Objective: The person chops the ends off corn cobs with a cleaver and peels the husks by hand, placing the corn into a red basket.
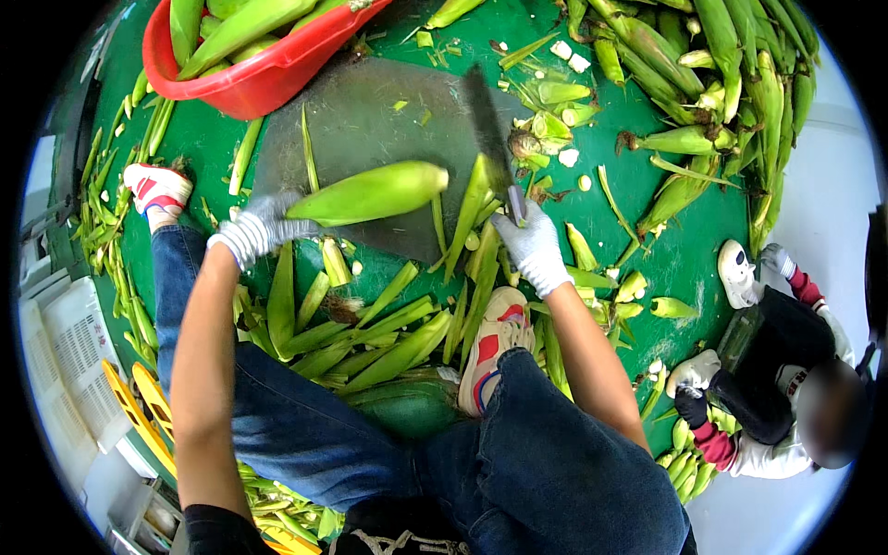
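Observation:
My left hand point(267, 225), in a pale knitted glove, grips the narrow end of an ear of corn in its green husk point(374, 193). The ear's pale cut end points right, over a dark flat board point(347, 111). My right hand point(528, 239), gloved too, is closed on the handle of a broad-bladed knife point(491, 128). Its blade points away from me, slightly blurred and apart from the ear. Loose husk leaves point(388, 340) and cut stem pieces lie between my feet, some just beneath the knife hand.
A red plastic basin point(263, 76) of husked-leaf-covered ears stands at the upper left. Unpeeled corn point(694, 69) is heaped at the upper right. Trimmed ends point(555, 125) litter the green floor point(659, 270). Another person point(770, 368) sits at the right. A yellow plastic object point(135, 409) lies lower left.

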`<action>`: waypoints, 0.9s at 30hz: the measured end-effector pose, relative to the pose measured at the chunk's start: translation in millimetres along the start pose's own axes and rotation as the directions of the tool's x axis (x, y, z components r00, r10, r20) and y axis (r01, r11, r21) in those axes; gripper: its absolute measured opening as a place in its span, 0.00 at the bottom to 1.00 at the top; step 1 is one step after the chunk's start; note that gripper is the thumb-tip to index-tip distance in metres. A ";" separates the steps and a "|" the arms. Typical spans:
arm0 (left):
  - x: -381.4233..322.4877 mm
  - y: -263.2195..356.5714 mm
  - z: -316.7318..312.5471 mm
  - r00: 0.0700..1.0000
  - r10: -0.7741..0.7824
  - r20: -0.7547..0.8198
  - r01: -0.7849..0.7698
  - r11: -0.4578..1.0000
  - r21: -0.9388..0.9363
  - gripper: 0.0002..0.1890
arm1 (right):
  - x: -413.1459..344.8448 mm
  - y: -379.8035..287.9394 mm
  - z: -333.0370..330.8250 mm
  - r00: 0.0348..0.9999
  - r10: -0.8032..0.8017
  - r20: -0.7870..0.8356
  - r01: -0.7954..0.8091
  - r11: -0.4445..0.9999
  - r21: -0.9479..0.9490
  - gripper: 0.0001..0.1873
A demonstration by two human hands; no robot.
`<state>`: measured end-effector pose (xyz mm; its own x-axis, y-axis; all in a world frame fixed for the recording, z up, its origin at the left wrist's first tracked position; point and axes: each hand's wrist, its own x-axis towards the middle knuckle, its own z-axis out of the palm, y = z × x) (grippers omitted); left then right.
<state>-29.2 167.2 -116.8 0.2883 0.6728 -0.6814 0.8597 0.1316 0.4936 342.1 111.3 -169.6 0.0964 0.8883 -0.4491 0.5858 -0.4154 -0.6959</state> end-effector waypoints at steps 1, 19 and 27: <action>2.0 22.6 -19.9 0.999 -0.012 0.034 0.002 0.959 0.283 0.20 | -6.1 3.0 -4.4 0.993 0.114 -0.036 -0.112 0.993 0.045 0.21; 41.7 109.6 73.0 0.944 -0.036 -0.328 0.188 0.876 0.443 0.38 | -23.2 -31.4 -9.5 0.986 -0.128 0.107 0.143 0.978 -0.153 0.21; 47.6 103.2 74.4 0.949 -0.023 -0.314 0.171 0.874 0.455 0.38 | -8.7 -31.7 14.9 0.988 -0.154 -0.024 0.154 0.988 -0.004 0.17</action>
<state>104.6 158.6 -138.6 0.1219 0.8640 -0.4885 0.9925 -0.1011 0.0688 310.7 113.8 -152.0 0.0245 0.9460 -0.3232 0.5972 -0.2731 -0.7542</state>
